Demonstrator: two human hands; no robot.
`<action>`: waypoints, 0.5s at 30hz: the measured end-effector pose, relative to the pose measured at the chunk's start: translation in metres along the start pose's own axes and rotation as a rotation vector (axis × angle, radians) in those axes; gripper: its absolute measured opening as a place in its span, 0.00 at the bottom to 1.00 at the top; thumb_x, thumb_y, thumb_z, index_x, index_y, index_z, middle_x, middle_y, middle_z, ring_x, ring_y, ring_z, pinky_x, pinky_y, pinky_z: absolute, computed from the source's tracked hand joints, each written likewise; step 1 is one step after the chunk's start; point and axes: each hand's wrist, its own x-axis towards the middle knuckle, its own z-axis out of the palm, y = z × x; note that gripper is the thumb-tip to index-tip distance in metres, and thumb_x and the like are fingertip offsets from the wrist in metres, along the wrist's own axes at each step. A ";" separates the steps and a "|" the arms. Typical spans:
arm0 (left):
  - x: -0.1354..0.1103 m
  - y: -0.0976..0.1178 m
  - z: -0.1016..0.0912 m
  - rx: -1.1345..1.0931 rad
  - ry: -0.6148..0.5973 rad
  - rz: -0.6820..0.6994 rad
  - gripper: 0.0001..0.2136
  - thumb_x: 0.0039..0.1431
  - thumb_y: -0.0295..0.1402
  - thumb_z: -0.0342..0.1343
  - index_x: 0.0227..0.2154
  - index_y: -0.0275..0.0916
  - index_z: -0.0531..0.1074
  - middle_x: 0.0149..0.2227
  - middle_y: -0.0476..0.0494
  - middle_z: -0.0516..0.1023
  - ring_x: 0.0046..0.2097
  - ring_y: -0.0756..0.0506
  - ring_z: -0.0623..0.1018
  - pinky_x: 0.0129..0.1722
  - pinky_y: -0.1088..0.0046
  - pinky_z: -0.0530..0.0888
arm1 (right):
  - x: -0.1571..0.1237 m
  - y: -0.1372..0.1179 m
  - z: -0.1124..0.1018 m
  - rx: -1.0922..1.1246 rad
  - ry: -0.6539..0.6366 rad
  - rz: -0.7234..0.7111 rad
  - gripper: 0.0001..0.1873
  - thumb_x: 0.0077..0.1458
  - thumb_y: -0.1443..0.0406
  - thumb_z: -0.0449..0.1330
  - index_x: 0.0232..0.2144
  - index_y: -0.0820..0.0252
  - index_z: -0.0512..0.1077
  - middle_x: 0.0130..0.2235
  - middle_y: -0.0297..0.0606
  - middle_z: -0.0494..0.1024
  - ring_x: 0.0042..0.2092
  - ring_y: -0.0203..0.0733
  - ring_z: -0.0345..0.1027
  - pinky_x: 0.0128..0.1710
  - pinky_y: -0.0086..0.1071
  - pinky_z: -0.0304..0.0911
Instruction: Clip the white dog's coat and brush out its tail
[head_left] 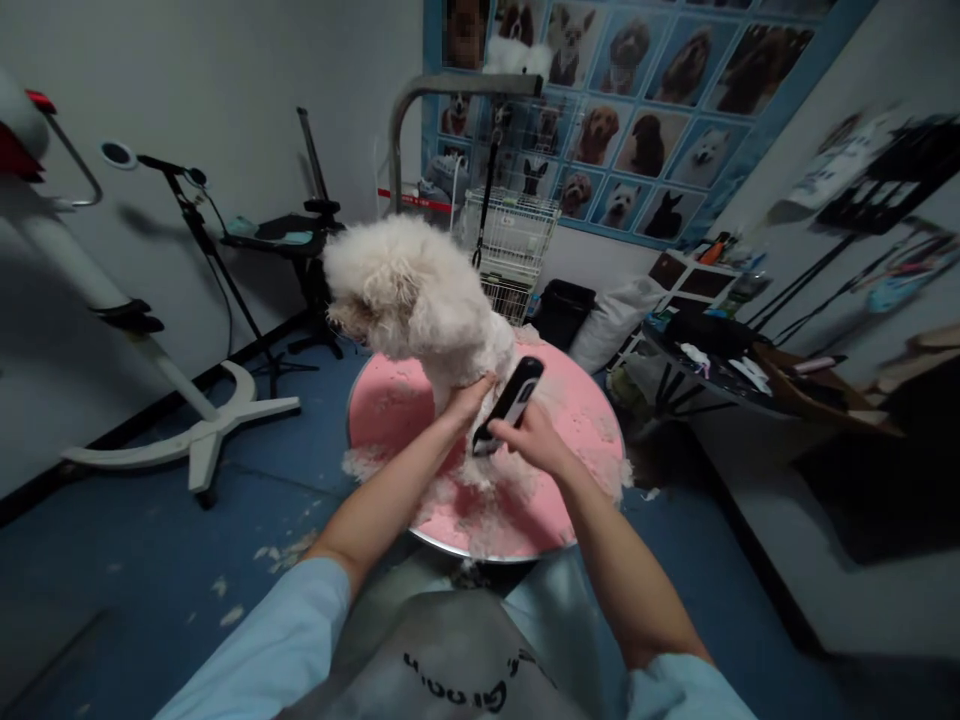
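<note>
A fluffy white dog (pixel 409 285) is on a round pink grooming table (pixel 390 400), its head turned to the left. Its head is bushy, while the neck and body look clipped short. My right hand (pixel 532 437) is closed round black and silver hair clippers (pixel 511 402), their lower end pointing down toward the dog's leg. My left hand (pixel 471 400) presses against the dog's chest or front leg; its fingers are partly hidden, and I cannot make out exactly what they grip. Loose tufts of cut hair (pixel 484 510) lie over the tabletop.
A grey grooming arm (pixel 396 140) with a black strap (pixel 487 195) rises behind the dog. White stand legs (pixel 202 440) and a black tripod (pixel 225 285) stand left. At right is a cluttered black table (pixel 720 375). Cut hair lies on the blue floor (pixel 300 500).
</note>
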 end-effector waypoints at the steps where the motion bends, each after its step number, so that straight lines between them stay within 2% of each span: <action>1: 0.000 -0.001 0.000 0.047 -0.005 0.006 0.19 0.39 0.48 0.64 0.24 0.35 0.74 0.23 0.44 0.75 0.27 0.46 0.74 0.28 0.72 0.70 | -0.004 0.004 0.002 0.013 -0.064 0.011 0.13 0.44 0.62 0.62 0.34 0.60 0.69 0.27 0.32 0.73 0.23 0.34 0.64 0.20 0.26 0.59; 3: -0.001 -0.002 -0.001 0.133 0.005 0.030 0.21 0.41 0.52 0.61 0.21 0.35 0.73 0.20 0.46 0.73 0.23 0.48 0.72 0.26 0.73 0.68 | -0.012 0.013 0.002 0.058 -0.165 0.045 0.13 0.43 0.63 0.63 0.34 0.60 0.69 0.28 0.33 0.75 0.24 0.34 0.65 0.20 0.25 0.60; 4: -0.001 -0.001 -0.001 0.156 0.022 0.037 0.22 0.41 0.53 0.61 0.20 0.35 0.72 0.19 0.47 0.72 0.22 0.49 0.71 0.26 0.73 0.67 | -0.014 0.017 0.000 0.094 -0.163 0.057 0.13 0.44 0.62 0.62 0.34 0.61 0.70 0.29 0.34 0.75 0.23 0.34 0.65 0.19 0.25 0.60; 5: -0.001 -0.001 -0.002 0.167 0.038 0.042 0.22 0.41 0.54 0.60 0.19 0.35 0.72 0.19 0.47 0.71 0.22 0.50 0.70 0.26 0.74 0.67 | -0.014 0.019 -0.002 0.134 -0.113 0.056 0.12 0.45 0.61 0.61 0.33 0.62 0.71 0.28 0.35 0.75 0.22 0.33 0.63 0.17 0.25 0.59; 8: -0.004 0.001 0.000 0.145 0.048 0.033 0.23 0.41 0.55 0.60 0.19 0.36 0.71 0.17 0.49 0.69 0.20 0.50 0.69 0.25 0.74 0.65 | -0.003 0.023 -0.005 0.224 0.143 -0.003 0.15 0.48 0.57 0.58 0.32 0.63 0.72 0.27 0.36 0.75 0.19 0.31 0.60 0.15 0.26 0.57; 9: -0.006 0.002 0.001 0.129 0.048 0.022 0.23 0.41 0.55 0.59 0.19 0.36 0.70 0.17 0.49 0.69 0.20 0.50 0.69 0.24 0.73 0.65 | 0.000 0.023 -0.003 0.230 0.166 -0.016 0.15 0.48 0.57 0.58 0.32 0.63 0.72 0.28 0.37 0.75 0.20 0.32 0.61 0.16 0.26 0.57; 10: -0.008 0.002 0.002 0.114 0.048 0.011 0.23 0.41 0.55 0.59 0.19 0.36 0.70 0.17 0.49 0.69 0.20 0.50 0.68 0.24 0.73 0.65 | 0.000 0.025 0.002 0.225 0.138 -0.019 0.15 0.47 0.57 0.59 0.33 0.63 0.72 0.29 0.37 0.75 0.22 0.33 0.63 0.16 0.26 0.58; 14: -0.016 0.002 -0.002 0.094 0.079 0.020 0.23 0.43 0.55 0.59 0.21 0.34 0.72 0.19 0.47 0.71 0.21 0.51 0.68 0.24 0.75 0.65 | -0.019 0.045 0.017 0.206 -0.219 0.002 0.13 0.43 0.62 0.63 0.33 0.59 0.71 0.30 0.34 0.76 0.29 0.37 0.68 0.24 0.27 0.64; 15: -0.017 0.002 -0.005 0.093 0.101 0.039 0.23 0.43 0.54 0.59 0.22 0.34 0.73 0.20 0.47 0.72 0.21 0.52 0.68 0.24 0.76 0.64 | -0.024 0.053 0.017 0.228 -0.251 0.011 0.12 0.43 0.61 0.63 0.32 0.60 0.71 0.30 0.34 0.76 0.28 0.37 0.67 0.25 0.27 0.64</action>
